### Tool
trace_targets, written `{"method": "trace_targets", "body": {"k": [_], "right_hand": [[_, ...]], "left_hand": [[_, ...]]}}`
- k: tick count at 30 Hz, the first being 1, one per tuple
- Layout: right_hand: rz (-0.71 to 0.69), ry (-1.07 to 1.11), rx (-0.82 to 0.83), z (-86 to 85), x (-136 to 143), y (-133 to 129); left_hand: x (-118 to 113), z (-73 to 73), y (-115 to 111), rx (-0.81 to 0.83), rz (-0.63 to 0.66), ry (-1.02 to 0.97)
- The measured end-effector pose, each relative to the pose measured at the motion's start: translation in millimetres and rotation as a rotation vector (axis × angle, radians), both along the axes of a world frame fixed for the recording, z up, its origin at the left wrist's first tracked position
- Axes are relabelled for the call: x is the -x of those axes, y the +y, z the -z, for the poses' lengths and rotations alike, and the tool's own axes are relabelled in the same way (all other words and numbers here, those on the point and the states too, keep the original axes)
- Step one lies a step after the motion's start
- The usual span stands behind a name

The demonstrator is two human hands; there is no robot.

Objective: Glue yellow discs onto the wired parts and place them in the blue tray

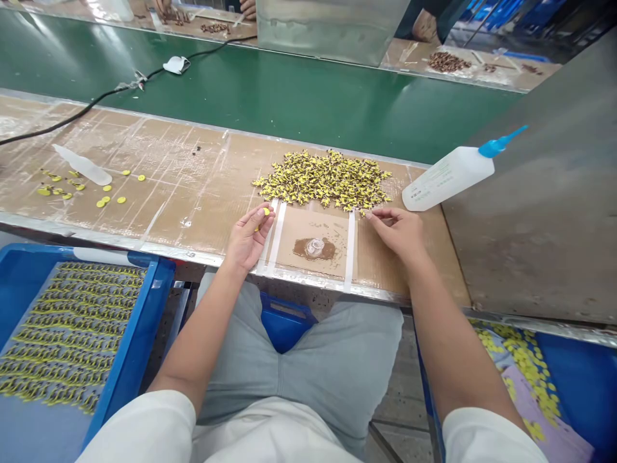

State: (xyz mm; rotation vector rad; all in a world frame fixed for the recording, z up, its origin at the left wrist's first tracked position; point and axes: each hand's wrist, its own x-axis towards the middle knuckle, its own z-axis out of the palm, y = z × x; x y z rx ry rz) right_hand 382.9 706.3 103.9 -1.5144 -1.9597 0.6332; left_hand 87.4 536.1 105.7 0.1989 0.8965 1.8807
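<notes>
The tabletop (pixel 193 186) is brown cardboard crossed by pale tape lines, with a green belt (pixel 289 96) along its far edge. The heap (pixel 325 180) near that edge is yellow flecked with black. The bottle (pixel 450 177) at the right edge is white with a blue nozzle. The disc (pixel 265 211) in the left hand (pixel 248 238) is yellow. The tray (pixel 72 334) below the near edge is blue, filled with yellow-and-black rows. The trousers (pixel 313 366) are grey.

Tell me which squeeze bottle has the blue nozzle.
The white plastic squeeze bottle leaning against the metal panel on the right; the clear bottle lying left has none.
</notes>
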Motion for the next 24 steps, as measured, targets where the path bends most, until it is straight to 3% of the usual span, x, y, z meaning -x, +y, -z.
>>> {"method": "trace_targets", "body": {"k": [5,10,14,17,20,24], "right_hand": [[0.045,-0.154,-0.068,1.3,23,0],[-0.009,-0.109,-0.043,6.4,28,12],[-0.092,0.158,0.023,11.2,25,17],[-0.042,0.494,0.059,12.2,26,9],[-0.006,0.694,0.064,11.7,33,-7],[-0.026,0.796,0.023,9.3,50,-38]], "left_hand": [[1,1.0,-1,-0.024,0.008,0.014],[-1,1.3,-1,-0.015,0.013,0.035],[-1,1.8,-1,-0.022,0.027,0.023],[-1,1.8,-2,-0.032,0.03,0.012],[-1,1.6,-2,-0.037,0.026,0.01],[-1,1.1,-3,-0.015,0.026,0.035]]}}
